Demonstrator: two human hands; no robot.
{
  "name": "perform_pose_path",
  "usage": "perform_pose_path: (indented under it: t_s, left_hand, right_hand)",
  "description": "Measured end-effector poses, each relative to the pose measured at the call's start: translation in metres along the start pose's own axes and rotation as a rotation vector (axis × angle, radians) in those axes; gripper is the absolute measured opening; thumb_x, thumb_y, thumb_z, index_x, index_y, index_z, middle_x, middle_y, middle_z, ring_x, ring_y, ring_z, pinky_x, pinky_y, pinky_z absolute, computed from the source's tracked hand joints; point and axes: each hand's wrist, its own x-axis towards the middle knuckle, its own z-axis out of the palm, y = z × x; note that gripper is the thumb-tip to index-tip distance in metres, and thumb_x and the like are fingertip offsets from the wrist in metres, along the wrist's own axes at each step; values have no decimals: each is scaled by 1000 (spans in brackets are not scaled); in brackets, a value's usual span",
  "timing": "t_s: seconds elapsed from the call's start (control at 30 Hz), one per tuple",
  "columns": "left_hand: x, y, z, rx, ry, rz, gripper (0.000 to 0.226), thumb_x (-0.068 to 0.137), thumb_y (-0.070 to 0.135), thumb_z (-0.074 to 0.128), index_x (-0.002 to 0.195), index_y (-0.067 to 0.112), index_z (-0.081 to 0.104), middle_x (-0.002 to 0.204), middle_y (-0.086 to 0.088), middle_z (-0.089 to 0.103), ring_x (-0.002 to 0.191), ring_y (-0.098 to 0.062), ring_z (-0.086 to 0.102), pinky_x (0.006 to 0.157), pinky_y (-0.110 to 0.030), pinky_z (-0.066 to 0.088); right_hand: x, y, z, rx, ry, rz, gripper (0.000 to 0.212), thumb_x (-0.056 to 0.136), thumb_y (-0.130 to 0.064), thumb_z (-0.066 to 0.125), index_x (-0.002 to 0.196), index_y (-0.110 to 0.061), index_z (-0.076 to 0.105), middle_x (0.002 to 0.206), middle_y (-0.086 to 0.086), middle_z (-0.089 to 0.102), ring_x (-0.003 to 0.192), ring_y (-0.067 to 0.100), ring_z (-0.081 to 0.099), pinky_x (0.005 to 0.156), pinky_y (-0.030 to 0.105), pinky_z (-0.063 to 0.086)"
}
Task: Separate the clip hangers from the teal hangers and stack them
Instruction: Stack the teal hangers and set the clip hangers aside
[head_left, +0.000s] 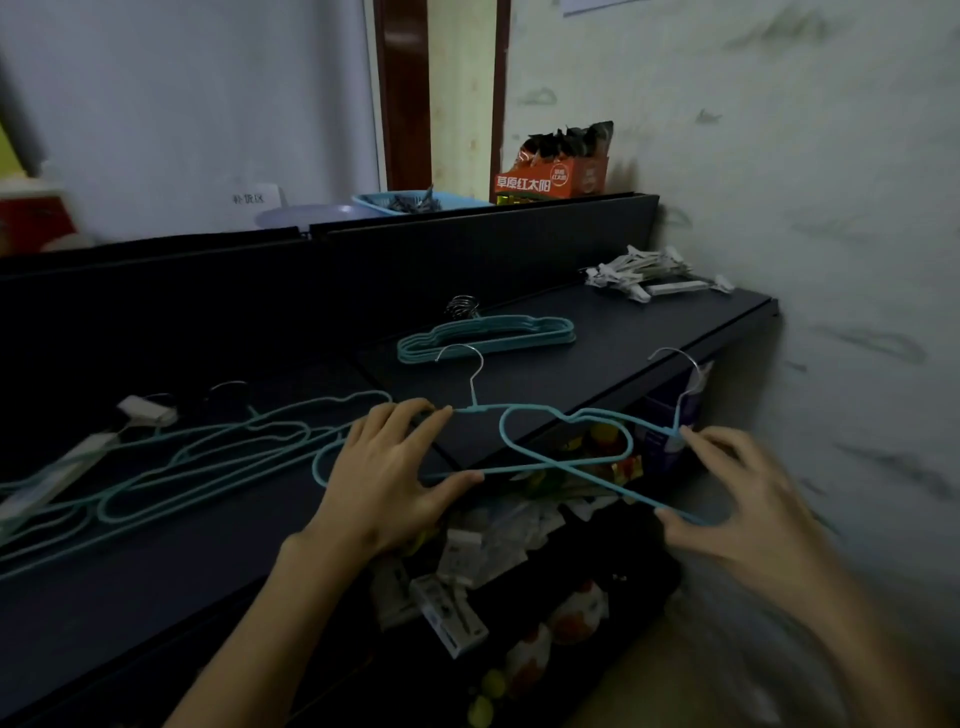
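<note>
Mid-sort, with two teal hangers lifted off the dark surface and crossed over each other just past its front edge. Left hand gripping the left teal hanger, fingers curled over its top bar beside the hook stem and thumb hooked under the lower bar. Right hand pinching the right teal hanger, fingertips at its neck below the hook and thumb on the far end of the frame. Still tangled, by the look of it: one frame threaded through the other. Next move likely calling for a pull apart, sliding one loop clear without snagging the hooks, then a reach back to the stack of teal hangers lying flat farther along, hooks toward the rear panel. White clip hangers piled at the far right corner, well apart from that stack. More teal hangers sprawled unsorted to the left, with a clip hanger mixed among them, so plenty left to separate. Below the edge, a lower shelf crowded with packets.
</note>
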Motion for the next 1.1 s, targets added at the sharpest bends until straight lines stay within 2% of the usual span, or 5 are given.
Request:
perform_pose_path:
  t_s: [0.33, 0.47, 0.7, 0.93, 1.1]
  left_hand:
    - [107, -17, 51, 51, 33, -53, 79, 80, 75, 34, 133, 19, 51, 129, -4, 52, 118, -27, 44, 95, -43, 40]
    - [152, -34, 68, 91, 44, -86, 80, 79, 75, 33, 132, 19, 52, 128, -3, 52, 118, -26, 45, 96, -42, 40]
    - [211, -56, 95, 84, -3, -137, 88, 75, 80, 25, 135, 20, 48, 132, 0, 49, 120, -22, 43, 100, -40, 36]
    - [235, -62, 116, 98, -78, -222, 93, 70, 81, 21, 140, 24, 41, 140, 4, 42, 129, -16, 34, 106, -34, 24]
    - [242, -59, 128, 93, -98, -286, 105, 64, 90, 3, 139, 27, 42, 141, 7, 42, 130, -13, 34, 108, -33, 20]
  right_hand:
    - [104, 58, 24, -1, 19, -72, 84, 65, -60, 58, 132, -11, 51, 115, -13, 40, 106, 12, 43, 86, 29, 36]
    - [161, 77, 41, 38, 7, -104, 78, 70, -43, 78, 135, -13, 48, 117, -15, 37, 110, 5, 36, 90, 30, 37]
    - [227, 120, 67, 80, -22, -84, 79, 68, -32, 81, 137, -13, 46, 118, -12, 39, 115, 16, 42, 92, 31, 34]
    - [284, 152, 90, 149, -57, -129, 79, 67, -29, 82, 137, -16, 46, 120, -13, 39, 117, 13, 40, 91, 30, 34]
    - [312, 176, 99, 170, -97, -180, 78, 66, -28, 82, 135, -12, 49, 120, -12, 40, 119, 18, 42, 93, 32, 35]
